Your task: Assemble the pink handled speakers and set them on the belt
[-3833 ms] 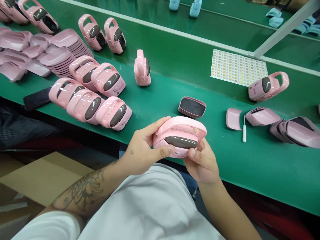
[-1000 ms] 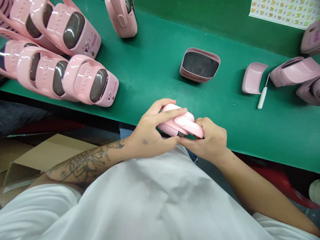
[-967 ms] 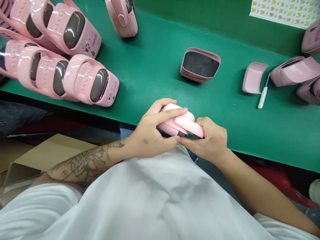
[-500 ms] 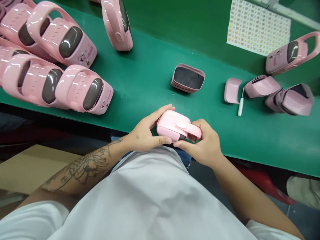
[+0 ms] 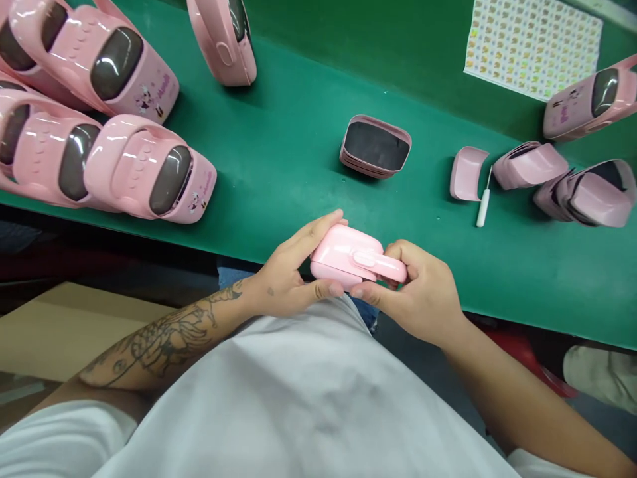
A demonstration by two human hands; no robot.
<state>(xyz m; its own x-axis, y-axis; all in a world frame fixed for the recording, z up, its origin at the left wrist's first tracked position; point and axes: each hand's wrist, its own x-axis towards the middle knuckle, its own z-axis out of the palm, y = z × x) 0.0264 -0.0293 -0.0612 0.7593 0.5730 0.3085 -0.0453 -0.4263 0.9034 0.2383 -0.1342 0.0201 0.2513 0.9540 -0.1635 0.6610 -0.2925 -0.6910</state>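
Head view, left hand (image 5: 286, 275) cupping pink case (image 5: 346, 249), right hand (image 5: 425, 292) gripping handle (image 5: 388, 266), dark-lined shell stack (image 5: 362, 168), leftmost cases (image 5: 14, 133) cropped.

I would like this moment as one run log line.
left hand: holds pink device; right hand: at its handle; white-handled tool: on green table

Pink handled case (image 5: 343, 253); green bench (image 5: 283, 166)
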